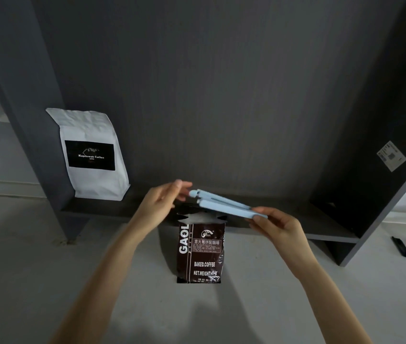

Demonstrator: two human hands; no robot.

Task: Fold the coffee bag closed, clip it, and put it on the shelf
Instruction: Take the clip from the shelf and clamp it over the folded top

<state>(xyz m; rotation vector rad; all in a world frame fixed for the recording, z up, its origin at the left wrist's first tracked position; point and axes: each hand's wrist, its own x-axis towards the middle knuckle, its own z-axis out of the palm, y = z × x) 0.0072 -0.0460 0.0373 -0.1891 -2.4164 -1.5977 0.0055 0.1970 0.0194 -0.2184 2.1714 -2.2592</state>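
A dark brown coffee bag (pixel 200 252) stands upright on the light counter, just in front of the dark shelf (pixel 326 229). Its top edge looks crumpled and open. Above the bag, a long light-blue bag clip (pixel 224 203) is held level, its two arms spread apart at the left end. My left hand (pixel 164 199) pinches that spread end with its fingertips. My right hand (pixel 278 227) grips the hinge end on the right. The clip hovers over the bag top, and I cannot tell whether they touch.
A white coffee bag with a black label (pixel 92 155) stands on the shelf at the left, against the side panel. A sticker (pixel 391 156) is on the shelf's right wall. A black pen-like object (pixel 401 247) lies on the counter at the far right.
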